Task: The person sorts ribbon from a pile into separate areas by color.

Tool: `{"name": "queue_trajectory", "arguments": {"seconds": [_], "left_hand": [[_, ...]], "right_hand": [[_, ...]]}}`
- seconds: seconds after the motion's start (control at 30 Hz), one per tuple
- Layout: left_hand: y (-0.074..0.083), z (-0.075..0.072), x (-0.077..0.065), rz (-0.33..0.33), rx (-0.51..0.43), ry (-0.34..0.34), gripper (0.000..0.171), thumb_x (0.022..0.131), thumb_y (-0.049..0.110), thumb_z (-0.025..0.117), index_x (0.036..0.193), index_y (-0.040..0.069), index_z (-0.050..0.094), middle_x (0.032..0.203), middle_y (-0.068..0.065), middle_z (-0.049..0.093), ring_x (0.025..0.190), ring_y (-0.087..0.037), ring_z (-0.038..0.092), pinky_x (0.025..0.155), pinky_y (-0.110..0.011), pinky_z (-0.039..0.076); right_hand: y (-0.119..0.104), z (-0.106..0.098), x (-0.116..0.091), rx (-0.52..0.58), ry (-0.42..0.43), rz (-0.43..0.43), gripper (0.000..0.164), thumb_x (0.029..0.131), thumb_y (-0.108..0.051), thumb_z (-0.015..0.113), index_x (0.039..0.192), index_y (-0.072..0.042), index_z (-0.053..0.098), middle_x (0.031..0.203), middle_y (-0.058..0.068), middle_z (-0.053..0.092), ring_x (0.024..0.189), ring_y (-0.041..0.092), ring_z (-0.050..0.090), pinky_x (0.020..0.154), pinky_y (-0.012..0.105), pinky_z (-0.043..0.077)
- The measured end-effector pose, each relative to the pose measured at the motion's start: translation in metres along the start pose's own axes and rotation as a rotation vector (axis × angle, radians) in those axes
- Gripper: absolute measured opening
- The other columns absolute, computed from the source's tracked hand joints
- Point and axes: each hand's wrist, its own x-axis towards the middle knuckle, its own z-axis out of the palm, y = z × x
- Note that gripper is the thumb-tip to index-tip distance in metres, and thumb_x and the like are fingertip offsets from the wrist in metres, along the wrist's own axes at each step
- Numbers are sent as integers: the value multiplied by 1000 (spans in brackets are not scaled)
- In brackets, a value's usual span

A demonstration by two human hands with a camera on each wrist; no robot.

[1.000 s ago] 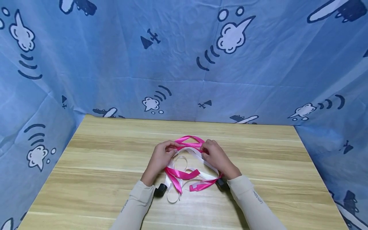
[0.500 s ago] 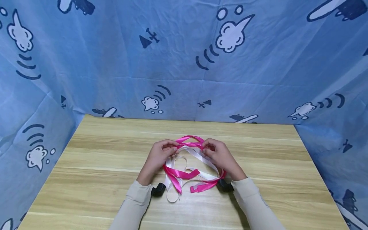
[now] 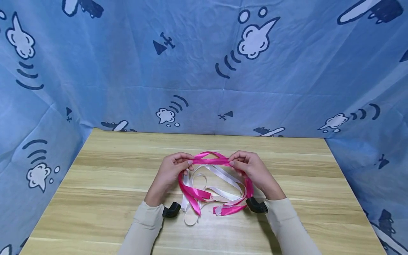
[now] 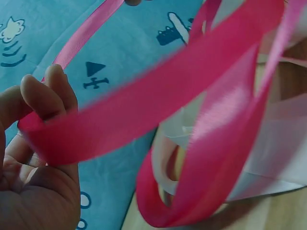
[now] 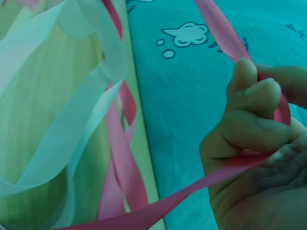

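A glossy pink ribbon (image 3: 211, 161) runs stretched between the two hands, a little above the table. My left hand (image 3: 170, 171) pinches it between thumb and fingers. On the other side my right hand (image 3: 253, 170) pinches the same ribbon, and in the right wrist view its fingers (image 5: 259, 129) curl round it. Pink tails hang from both hands and curve down to the wood. In the left wrist view a broad pink ribbon (image 4: 158, 100) leads away from the left palm. White ribbon (image 3: 227, 176) lies in loose loops between the hands, under and in front of the stretched length.
The wooden table (image 3: 95, 198) spreads out on both sides of the ribbons. A blue printed cloth (image 3: 197, 71) hangs behind it and at both sides. Black wrist cameras (image 3: 171, 209) sit at both cuffs. A thin cream ribbon coil (image 3: 191, 216) lies near the front of the heap.
Both hands have moved apart, the left one leftward and the right one rightward. The pink ribbon between them now shows a longer, straighter stretch. Its lower tails have shifted slightly.
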Motion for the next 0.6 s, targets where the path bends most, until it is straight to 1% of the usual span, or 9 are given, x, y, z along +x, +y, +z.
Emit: {"name": "queue_trajectory", "arguments": {"seconds": [0.13,0.27,0.4,0.5,0.6], "left_hand": [[6,-2,-4,1,-28,-10,18,99,-2,65,115,-11,67,78,-3,72,67,-9,64,58,-17,51],[11,-3,-8,6,-67,-8,15,99,-4,64,113,-8,69,80,-3,73,68,-9,65,58,-17,50],[15,-5,-12,28,-76,0,14,99,-4,65,112,-6,69,80,-1,73,67,-8,65,58,-16,51],[18,-8,-15,41,-80,14,12,98,-4,66,110,-4,70,78,-1,73,66,-8,64,58,-18,52],[21,-11,-17,43,-88,32,10,99,-3,66,107,0,71,78,-2,73,65,-8,64,58,-18,53]], "right_hand": [[-5,-3,-4,53,-20,7,5,101,-6,65,101,-4,69,69,-5,57,55,7,46,48,21,34],[-9,-8,-7,96,-24,-3,7,100,-4,65,97,-8,70,69,-4,56,55,8,45,48,22,33],[-10,-15,-11,126,-15,-25,6,99,-2,66,99,-6,69,76,-3,60,58,8,48,51,20,40],[-12,-22,-14,140,-30,-53,9,99,0,65,101,-7,69,81,-3,61,61,8,48,53,20,42],[-14,-28,-16,158,-64,-83,15,99,2,64,103,-11,70,80,-4,60,61,8,46,51,23,38]]}}
